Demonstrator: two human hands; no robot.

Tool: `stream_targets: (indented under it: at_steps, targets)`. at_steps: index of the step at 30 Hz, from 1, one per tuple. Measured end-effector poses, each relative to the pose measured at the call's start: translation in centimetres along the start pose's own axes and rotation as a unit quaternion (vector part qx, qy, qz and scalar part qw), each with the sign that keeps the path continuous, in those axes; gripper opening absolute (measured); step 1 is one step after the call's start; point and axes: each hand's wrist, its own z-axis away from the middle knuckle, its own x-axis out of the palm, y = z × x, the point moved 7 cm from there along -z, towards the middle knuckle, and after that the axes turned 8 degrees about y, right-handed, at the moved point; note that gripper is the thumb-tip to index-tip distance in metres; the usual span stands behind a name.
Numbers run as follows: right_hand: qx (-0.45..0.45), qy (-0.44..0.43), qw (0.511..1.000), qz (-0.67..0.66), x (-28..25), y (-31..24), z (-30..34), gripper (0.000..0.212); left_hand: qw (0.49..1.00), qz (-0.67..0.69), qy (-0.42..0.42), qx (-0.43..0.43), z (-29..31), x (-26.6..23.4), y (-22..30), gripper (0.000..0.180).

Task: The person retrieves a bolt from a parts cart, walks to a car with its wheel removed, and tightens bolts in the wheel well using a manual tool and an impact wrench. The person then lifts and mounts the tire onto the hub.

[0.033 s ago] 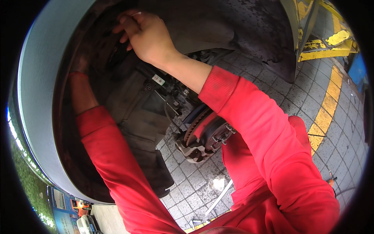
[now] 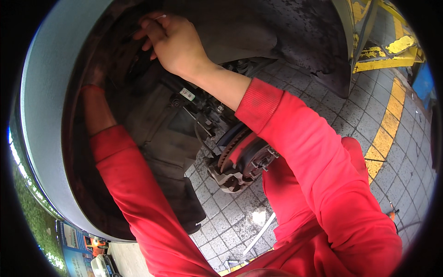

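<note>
Both my arms, in red sleeves, reach up into the dark wheel arch (image 2: 147, 115) of a raised car. My right hand (image 2: 177, 44) is at the upper part of the liner, its fingers curled and pressed together. A small white tip (image 2: 161, 17) shows by those fingers; what they grip is too dark to make out. Deep in shadow behind the fender (image 2: 48, 111), my left hand (image 2: 96, 76) is near the liner's left side, and its fingers cannot be made out. Below my right forearm are a black strut (image 2: 182, 94) and a brake disc (image 2: 235, 147) with a hub (image 2: 258, 161) and studs.
A yellow lift part (image 2: 387, 55) with worn paint stands at the upper right. On the tiled floor (image 2: 230, 207) lie a clear plastic piece (image 2: 256, 215) and a white strip (image 2: 259, 234). A yellow line (image 2: 384, 134) crosses the tiles. Parked cars (image 2: 102, 264) show at lower left.
</note>
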Motion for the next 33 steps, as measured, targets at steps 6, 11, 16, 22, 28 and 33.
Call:
stream_targets:
  at_steps: [6,11,16,22,28,33]
  targets:
    - [-0.03,-0.019,0.998,0.058,-0.2,0.2,0.5,0.032,1.0,-0.013,0.012,0.01,-0.3,-0.3,0.5,0.035]
    - [-0.076,-0.019,0.992,0.104,0.5,0.8,0.0,0.03,0.999,-0.029,0.031,0.028,-0.4,0.1,0.9,0.034]
    - [-0.097,0.007,0.99,0.098,1.7,1.2,-0.4,0.027,0.989,-0.097,0.068,0.085,-0.7,0.2,0.6,0.033]
    - [-0.021,0.024,0.995,0.089,2.9,2.6,-0.4,0.031,0.976,-0.189,-0.008,0.105,-2.0,-7.2,2.4,0.045]
    - [-0.023,0.056,0.982,0.181,3.2,3.1,-0.5,0.031,0.985,-0.046,-0.032,-0.162,-4.9,-17.4,5.2,0.061]
    - [-0.025,0.082,0.972,0.218,3.3,3.4,-0.5,0.026,0.94,0.09,-0.054,-0.325,-4.5,-17.5,4.5,0.068]
